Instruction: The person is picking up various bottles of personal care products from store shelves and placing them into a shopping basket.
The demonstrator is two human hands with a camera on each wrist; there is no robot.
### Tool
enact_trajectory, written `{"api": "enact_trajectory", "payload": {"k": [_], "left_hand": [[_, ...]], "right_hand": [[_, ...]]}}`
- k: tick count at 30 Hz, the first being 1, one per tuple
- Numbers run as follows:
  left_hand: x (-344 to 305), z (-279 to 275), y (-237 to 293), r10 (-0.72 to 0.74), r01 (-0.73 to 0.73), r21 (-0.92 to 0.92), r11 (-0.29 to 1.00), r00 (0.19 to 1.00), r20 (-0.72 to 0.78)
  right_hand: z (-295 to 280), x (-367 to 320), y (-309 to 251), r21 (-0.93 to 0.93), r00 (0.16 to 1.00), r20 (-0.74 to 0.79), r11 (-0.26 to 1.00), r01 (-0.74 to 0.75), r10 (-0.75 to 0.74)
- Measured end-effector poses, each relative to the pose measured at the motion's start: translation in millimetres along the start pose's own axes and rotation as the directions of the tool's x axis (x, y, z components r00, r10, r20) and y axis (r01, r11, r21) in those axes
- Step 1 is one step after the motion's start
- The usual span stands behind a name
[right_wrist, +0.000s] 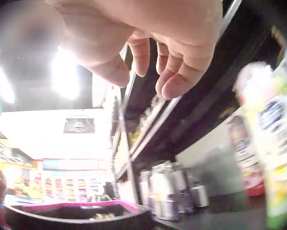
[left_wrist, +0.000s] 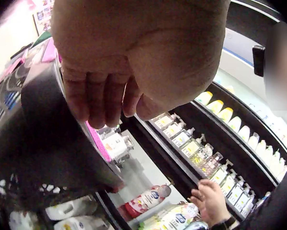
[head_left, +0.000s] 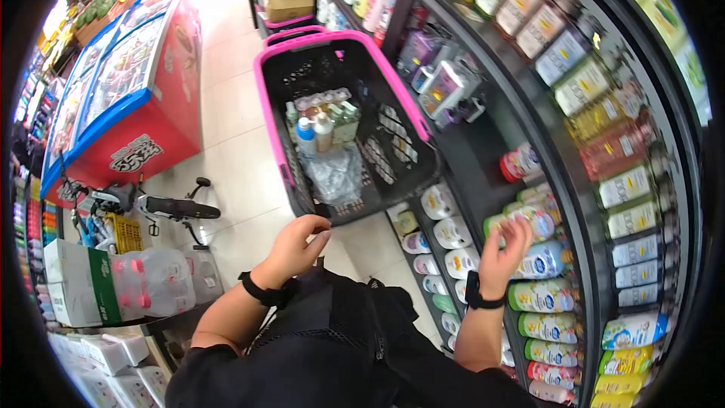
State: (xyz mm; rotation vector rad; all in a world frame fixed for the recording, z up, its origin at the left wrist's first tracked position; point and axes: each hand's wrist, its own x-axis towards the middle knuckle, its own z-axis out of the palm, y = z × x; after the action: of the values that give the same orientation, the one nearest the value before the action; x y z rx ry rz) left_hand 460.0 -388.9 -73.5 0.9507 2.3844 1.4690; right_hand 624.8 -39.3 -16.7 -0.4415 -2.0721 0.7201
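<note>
My left hand (head_left: 297, 248) hovers at the near end of a black shopping basket with a pink rim (head_left: 269, 125), fingers loosely bent and holding nothing. Inside the basket stand several bottles, among them a pump bottle (head_left: 323, 132), beside a crumpled clear plastic bag (head_left: 336, 174). To the right, my right hand (head_left: 506, 257) is raised in front of a shelf of bottles, overlapping a floral-labelled bottle (head_left: 540, 223) in the head view. Nothing is between its relaxed fingers in the right wrist view. A red bottle (left_wrist: 146, 200) lies on that shelf in the left wrist view.
Pump bottles (head_left: 581, 83) line the higher shelf on the right. Beyond the aisle on the left stands a red freezer (head_left: 162, 125) with a blue edge. A small bicycle (head_left: 177, 208) and a wrapped pack of large bottles (head_left: 155, 283) are at my left.
</note>
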Motion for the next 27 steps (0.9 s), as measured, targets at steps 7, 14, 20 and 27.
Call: {"api": "enact_trajectory", "payload": {"k": [7,14,20,27], "left_hand": [[33.3,-33.0,-34.7,0.152,-0.105,0.439,0.892,0.986,-0.073],[35.2,-20.6,-40.9,-0.054,0.084,0.333,0.939,0.994,-0.1],[47.9,-3.0,-17.5,-0.28,0.335,0.307,0.891,0.937,-0.21],[58.4,10.1,-10.8,-0.352,0.454,0.374,0.809,0.883,-0.31]], "right_hand": [[198.5,98.8,-73.6,0.329,0.614,0.671,0.909,0.255,-0.415],[439.7,108.0,-24.8,0.438,0.259,0.808,0.833,0.338,-0.53],[580.3,70.2,1.2,0.1,0.268,0.932,0.885,0.455,-0.244],[613.5,32.5,31.1,0.047,0.137,0.98,0.832,0.553,-0.147]]}}
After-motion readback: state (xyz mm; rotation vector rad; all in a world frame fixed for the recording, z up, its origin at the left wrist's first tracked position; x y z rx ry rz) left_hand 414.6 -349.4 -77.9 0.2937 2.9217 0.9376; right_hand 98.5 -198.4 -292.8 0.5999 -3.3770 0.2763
